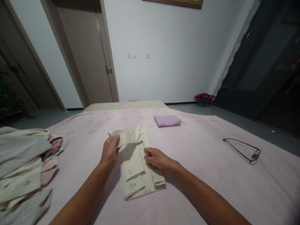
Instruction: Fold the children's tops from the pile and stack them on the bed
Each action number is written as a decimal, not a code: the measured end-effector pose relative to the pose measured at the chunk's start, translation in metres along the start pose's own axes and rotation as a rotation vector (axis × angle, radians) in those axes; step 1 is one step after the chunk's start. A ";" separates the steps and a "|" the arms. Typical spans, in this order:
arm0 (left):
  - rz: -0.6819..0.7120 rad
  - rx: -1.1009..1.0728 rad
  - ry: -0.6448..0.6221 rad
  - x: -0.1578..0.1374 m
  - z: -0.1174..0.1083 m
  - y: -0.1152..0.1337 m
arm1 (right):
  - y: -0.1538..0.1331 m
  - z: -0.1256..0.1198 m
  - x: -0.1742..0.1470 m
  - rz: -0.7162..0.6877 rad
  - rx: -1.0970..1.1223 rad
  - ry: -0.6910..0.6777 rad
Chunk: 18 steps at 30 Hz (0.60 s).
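Observation:
A cream top (pixel 134 184) with a small cherry-like print lies partly folded in front of me, its sides turned inward in layered strips. My left hand (pixel 111 148) grips the far left part of it, thumb above the cloth, and lifts that edge slightly off the bed. On the right side of the same top, my right hand (pixel 152 156) has its fingers curled in a pinch on the fabric. The fingertips of both hands are partly hidden.
A folded purple cloth (pixel 167 120) lies farther back on the pink bedsheet (pixel 199 184). Black-framed glasses (pixel 243 150) rest at the right. A heap of clothes (pixel 23 162) fills the left side. Beyond the bed stand a door (pixel 82 50) and purple flowers (pixel 204 98).

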<state>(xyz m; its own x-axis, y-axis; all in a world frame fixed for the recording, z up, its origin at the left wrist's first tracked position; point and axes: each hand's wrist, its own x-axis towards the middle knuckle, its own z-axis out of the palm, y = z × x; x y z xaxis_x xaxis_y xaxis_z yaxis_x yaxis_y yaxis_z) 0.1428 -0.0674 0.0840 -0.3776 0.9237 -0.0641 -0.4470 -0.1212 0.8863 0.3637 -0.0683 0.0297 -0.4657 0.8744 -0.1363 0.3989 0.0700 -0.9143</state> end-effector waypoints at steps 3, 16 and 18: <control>0.061 0.144 -0.116 -0.008 0.001 -0.006 | 0.000 0.002 0.004 0.096 0.183 -0.017; 0.610 1.047 -0.713 -0.056 0.003 -0.046 | 0.017 -0.046 0.071 -0.082 0.175 0.451; 0.641 1.123 -0.741 -0.057 0.001 -0.052 | 0.017 -0.047 0.091 -0.092 0.110 0.446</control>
<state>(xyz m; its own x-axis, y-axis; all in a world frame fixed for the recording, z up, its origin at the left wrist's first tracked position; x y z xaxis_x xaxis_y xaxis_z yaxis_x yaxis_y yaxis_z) 0.1883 -0.1130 0.0416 0.3779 0.8350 0.3999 0.6039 -0.5497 0.5771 0.3654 0.0346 0.0200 -0.1002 0.9897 0.1026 0.2745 0.1266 -0.9532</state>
